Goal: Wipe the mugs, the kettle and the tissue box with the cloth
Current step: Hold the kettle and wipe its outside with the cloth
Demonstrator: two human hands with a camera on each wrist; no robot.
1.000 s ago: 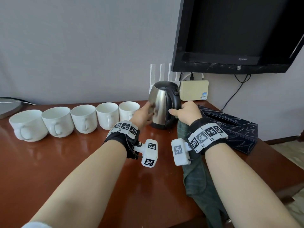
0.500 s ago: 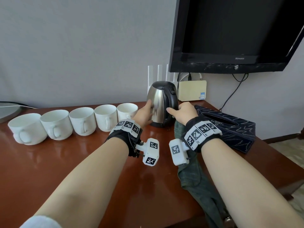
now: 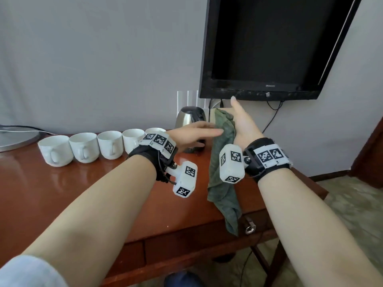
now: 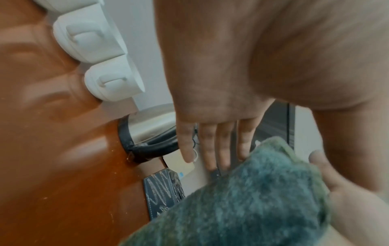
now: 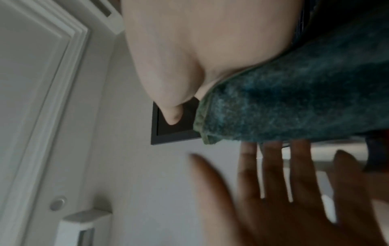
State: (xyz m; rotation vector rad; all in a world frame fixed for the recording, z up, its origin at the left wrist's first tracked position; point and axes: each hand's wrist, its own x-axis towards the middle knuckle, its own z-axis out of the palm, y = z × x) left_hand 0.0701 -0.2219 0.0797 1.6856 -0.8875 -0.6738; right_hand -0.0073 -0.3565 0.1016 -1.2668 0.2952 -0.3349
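A dark green cloth (image 3: 222, 146) hangs over my raised right hand (image 3: 242, 123), whose palm faces left with the thumb pointing up; the cloth's lower end trails past the table edge. My left hand (image 3: 196, 134) reaches right with straight fingers (image 4: 212, 146) whose tips meet the cloth (image 4: 252, 199). Behind the left hand stands the steel kettle (image 3: 186, 119) with its black lid. A row of several white mugs (image 3: 83, 146) lines the back of the table to the left. The dark patterned tissue box (image 4: 162, 191) shows only in the left wrist view, beside the kettle (image 4: 147, 129).
The red-brown wooden table (image 3: 83, 193) has a drawer with a metal pull (image 3: 249, 226) below the cloth. A black TV (image 3: 269, 48) hangs on the wall just above my right thumb. A grey round base (image 3: 16, 139) sits at far left.
Both hands have come off the kettle. My right hand has risen, lifting the cloth from the table. My left hand has straightened and moved right to the cloth.
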